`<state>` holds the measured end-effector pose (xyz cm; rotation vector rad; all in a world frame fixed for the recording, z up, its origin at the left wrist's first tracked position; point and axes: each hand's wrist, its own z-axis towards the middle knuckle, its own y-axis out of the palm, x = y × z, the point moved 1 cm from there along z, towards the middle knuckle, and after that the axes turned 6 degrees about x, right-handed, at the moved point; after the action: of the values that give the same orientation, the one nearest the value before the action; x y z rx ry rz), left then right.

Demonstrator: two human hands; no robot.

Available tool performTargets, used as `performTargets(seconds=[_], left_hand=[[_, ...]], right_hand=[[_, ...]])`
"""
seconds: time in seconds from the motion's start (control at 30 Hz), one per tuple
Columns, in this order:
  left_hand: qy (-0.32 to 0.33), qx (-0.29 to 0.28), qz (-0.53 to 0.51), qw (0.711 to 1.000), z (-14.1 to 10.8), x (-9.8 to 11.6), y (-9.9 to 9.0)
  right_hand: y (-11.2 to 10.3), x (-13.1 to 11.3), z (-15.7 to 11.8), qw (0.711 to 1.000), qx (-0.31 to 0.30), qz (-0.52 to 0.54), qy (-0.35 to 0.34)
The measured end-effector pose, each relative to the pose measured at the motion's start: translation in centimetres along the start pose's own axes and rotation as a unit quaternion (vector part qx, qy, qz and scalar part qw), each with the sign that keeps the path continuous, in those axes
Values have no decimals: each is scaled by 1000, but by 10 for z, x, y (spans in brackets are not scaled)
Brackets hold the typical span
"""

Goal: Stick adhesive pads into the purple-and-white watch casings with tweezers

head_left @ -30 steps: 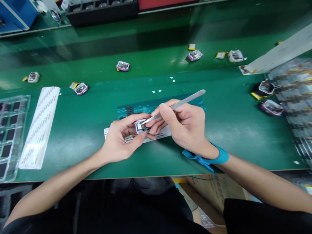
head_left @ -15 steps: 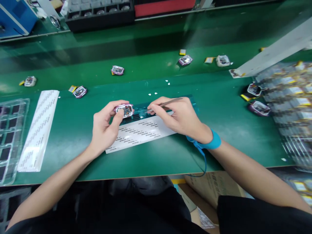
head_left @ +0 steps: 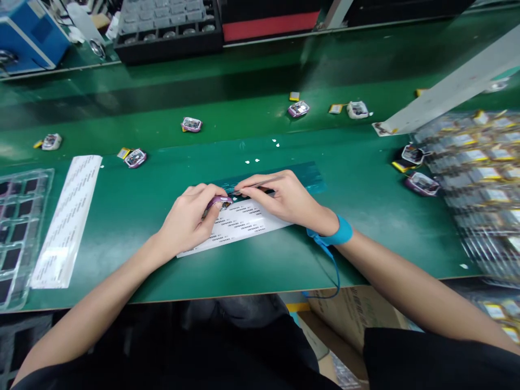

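Observation:
Between its thumb and fingers, my left hand (head_left: 190,216) grips a small purple-rimmed device (head_left: 219,201), now tilted so its edge faces up. My right hand (head_left: 284,197) pinches metal tweezers (head_left: 260,184), whose tips reach close to the device. Beneath both hands lie a white printed sheet (head_left: 244,222) and a teal film strip (head_left: 306,172). A blue wrist strap (head_left: 339,232) with a cord circles my right wrist. Fingers partly hide the device.
Several similar devices (head_left: 192,124) with yellow-edged batteries lie along the green bench (head_left: 162,184). A clear tray (head_left: 51,184) and another printed sheet (head_left: 67,222) are at left. Stacked trays (head_left: 483,173) and a slanted white post (head_left: 447,81) stand at right.
My left hand has moved right and tilted the device, so its open face no longer shows fully. My right hand and tweezers have shifted slightly left, closer to it.

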<state>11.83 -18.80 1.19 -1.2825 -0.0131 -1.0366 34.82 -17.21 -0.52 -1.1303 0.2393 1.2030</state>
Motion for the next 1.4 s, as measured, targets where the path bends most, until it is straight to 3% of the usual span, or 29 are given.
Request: performTargets(seconds=[0.23,0.37,0.43,0.5,0.6,0.7,0.77,0.83,0.93,1.0,1.07,1.13,1.2,1.3,1.4], left_hand=[[-7,-2,-26,1000,3,-10,6],[31,2,-49,998,2,-3,1],[22,31,-145,989,3,4,-6],[-59,103,-304,945,5,7,-14],[-251,220,-479,812,13,-1,-21],[-402,210,-537,711,19,-8,-21],[-437,151,-565,683,20,-3,-23],[-416,110,-595,679,19,8,-29],[-373,167,-620,669,17,15,-45],[-396,230,-610,646,18,9,-51],[-449,234,-595,624,20,-1,-47],[-484,196,-588,618,22,-8,-37],[-479,154,-591,631,21,-9,-25],[-432,114,-585,677,17,-1,-13],[-396,113,-548,728,11,4,-8]], right_hand=[[10,2,-5,981,24,-122,-149],[3,0,1,973,94,-147,-148],[-2,-3,2,973,112,-133,-151],[-5,-9,1,970,123,-130,-165],[-7,-18,-2,960,149,-129,-200],[-7,-25,-5,954,138,-134,-231],[-7,-27,-6,951,128,-143,-241],[-8,-28,-6,947,138,-150,-248],[-10,-28,-6,940,170,-155,-254],[-9,-27,-5,937,181,-155,-255],[-7,-26,-5,937,183,-150,-258],[-4,-26,-5,936,183,-146,-262],[-4,-28,-5,936,178,-149,-266],[-7,-36,-7,941,149,-155,-263],[-12,-45,-10,950,101,-158,-251]])
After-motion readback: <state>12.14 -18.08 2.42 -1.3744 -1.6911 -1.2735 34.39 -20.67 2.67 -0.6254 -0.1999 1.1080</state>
